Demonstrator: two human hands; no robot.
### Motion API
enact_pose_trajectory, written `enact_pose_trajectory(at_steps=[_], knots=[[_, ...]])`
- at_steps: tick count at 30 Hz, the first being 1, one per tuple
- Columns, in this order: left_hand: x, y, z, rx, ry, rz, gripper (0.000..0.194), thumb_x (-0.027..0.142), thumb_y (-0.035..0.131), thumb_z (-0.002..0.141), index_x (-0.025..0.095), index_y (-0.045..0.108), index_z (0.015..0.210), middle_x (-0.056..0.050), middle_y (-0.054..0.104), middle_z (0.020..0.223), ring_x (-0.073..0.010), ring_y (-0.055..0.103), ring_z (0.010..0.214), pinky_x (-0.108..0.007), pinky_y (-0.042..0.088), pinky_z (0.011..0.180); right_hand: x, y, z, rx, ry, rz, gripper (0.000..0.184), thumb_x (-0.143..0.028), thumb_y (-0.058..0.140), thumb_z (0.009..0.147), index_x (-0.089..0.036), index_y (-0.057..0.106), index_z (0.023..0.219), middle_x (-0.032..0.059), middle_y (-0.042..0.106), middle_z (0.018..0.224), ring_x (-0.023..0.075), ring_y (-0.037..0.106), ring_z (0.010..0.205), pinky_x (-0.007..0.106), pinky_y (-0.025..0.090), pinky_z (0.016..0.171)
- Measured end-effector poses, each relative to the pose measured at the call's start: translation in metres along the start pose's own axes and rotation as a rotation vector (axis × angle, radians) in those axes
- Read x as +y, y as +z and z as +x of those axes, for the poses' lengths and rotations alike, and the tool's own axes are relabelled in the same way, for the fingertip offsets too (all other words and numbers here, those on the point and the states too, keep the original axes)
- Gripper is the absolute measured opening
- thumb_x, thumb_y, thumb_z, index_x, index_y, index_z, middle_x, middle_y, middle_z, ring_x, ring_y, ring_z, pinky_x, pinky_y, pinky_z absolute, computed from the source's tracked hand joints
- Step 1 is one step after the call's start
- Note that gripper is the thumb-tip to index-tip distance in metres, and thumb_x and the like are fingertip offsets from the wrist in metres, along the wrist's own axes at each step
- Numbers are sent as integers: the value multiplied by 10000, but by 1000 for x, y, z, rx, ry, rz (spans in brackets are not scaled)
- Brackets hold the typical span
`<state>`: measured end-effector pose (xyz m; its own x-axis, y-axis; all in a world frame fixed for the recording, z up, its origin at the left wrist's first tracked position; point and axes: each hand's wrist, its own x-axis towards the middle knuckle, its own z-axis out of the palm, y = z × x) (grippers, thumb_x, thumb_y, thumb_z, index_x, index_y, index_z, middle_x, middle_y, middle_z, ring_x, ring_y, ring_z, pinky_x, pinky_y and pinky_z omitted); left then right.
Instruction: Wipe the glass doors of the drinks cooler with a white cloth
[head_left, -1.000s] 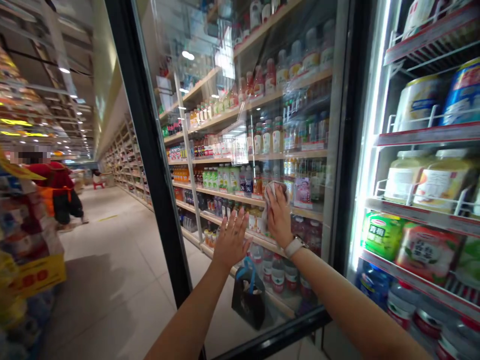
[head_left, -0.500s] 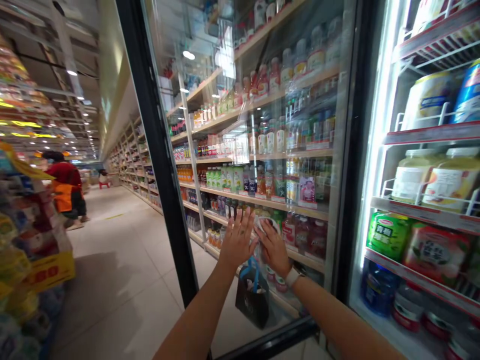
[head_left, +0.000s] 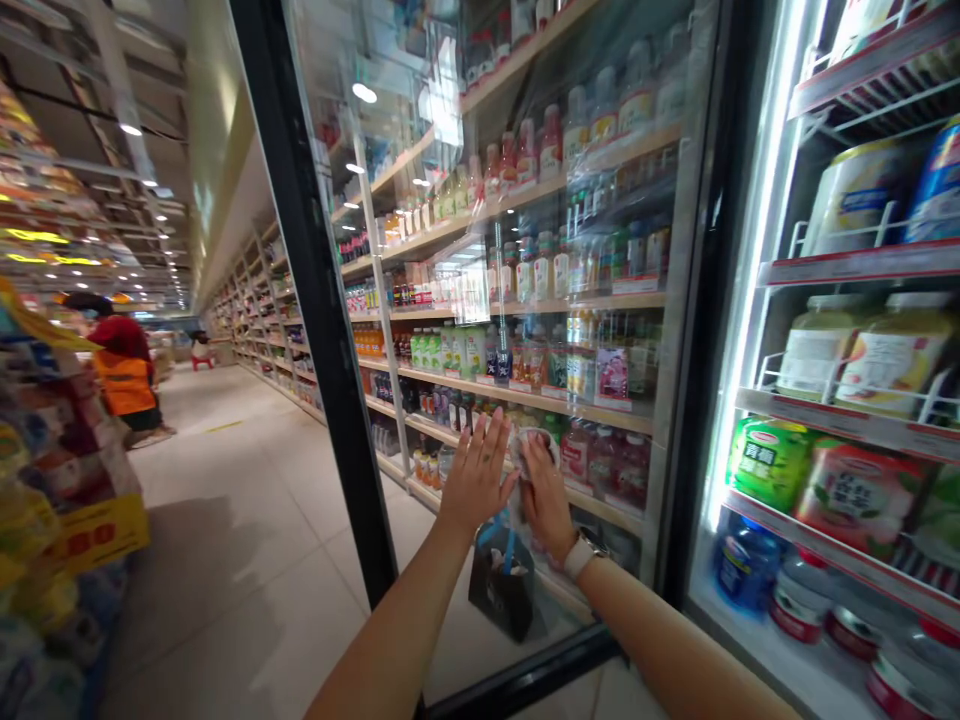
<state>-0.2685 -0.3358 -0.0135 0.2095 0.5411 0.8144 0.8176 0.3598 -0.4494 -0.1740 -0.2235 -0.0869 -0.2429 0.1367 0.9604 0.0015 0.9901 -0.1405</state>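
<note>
Cloth (head_left: 517, 512) between right fingers (head_left: 537, 460) and glass door (head_left: 319, 290), left fingers (head_left: 480, 440) alongside, bag (head_left: 501, 602) behind door, shelves (head_left: 847, 418) right

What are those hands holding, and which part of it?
A pale cloth: the right hand presses it to the glass door, fingers over its upper part. The left hand holds nothing.
</note>
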Motion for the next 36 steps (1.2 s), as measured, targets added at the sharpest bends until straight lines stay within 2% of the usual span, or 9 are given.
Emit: enact_pose_trajectory(at_steps=[4,7,10,13,16,19,26,33,36], knots=[[-3,-1,0,53,11,-53,690,359,406,959,76,176,1545,-143,342,1566,-265,179,1504,-416,193,1209,-23,2,26,41,129,105,670,-160,292,974,-275,26,1579,48,151,1649,242,148,1516,556,317,1193],[-9,-3,-2,121,94,-126,652,248,388,941,115,194,1549,-141,342,1571,-269,191,1501,-425,260,1180,-34,1,32,8,136,154,705,-157,303,959,-258,-19,1578,48,93,1657,253,99,1522,577,275,1207],[-14,-3,-4,113,215,-181,636,264,391,929,187,248,1544,-122,364,1566,-280,240,1488,-434,305,1153,-31,-9,29,-90,41,207,763,-138,354,925,-234,-30,1578,69,139,1649,247,127,1519,543,304,1202],[-16,-1,-4,66,230,-185,618,356,435,936,214,311,1525,-105,415,1541,-277,290,1471,-423,296,1159,-18,-28,29,-147,-28,249,714,-141,386,910,-259,152,1574,61,268,1617,226,280,1482,493,333,1195],[-15,1,-2,50,200,-163,663,480,516,908,235,362,1504,-84,434,1532,-284,315,1459,-418,268,1173,-3,-43,43,-1,33,172,582,-132,366,920,-321,430,1466,15,319,1598,223,338,1456,522,272,1214],[-13,4,-1,53,193,-130,677,530,570,869,250,427,1469,-74,455,1518,-286,339,1446,-417,259,1178,10,-46,70,129,47,33,591,-96,343,910,-295,446,1456,27,279,1614,231,235,1498,560,227,1216],[-15,9,-3,105,194,-187,345,260,574,814,173,672,1133,-103,614,1358,-264,411,1406,-418,325,1177,16,-28,141,-88,-283,-237,605,-124,368,936,-258,324,1525,56,336,1591,205,193,1509,523,175,1226],[-27,5,-11,199,250,-286,408,80,524,814,244,618,1175,-59,717,1063,-210,532,1303,-434,435,1113,12,-21,145,-75,-308,-349,599,-213,435,942,-239,321,1529,48,305,1603,212,186,1511,477,125,1240],[-39,-5,1,298,149,-203,485,43,519,849,269,600,1271,-69,701,1101,-217,506,1327,-448,398,1135,12,-22,144,-58,-320,-379,579,-216,431,941,-238,353,1514,38,302,1605,206,173,1514,465,118,1241]])
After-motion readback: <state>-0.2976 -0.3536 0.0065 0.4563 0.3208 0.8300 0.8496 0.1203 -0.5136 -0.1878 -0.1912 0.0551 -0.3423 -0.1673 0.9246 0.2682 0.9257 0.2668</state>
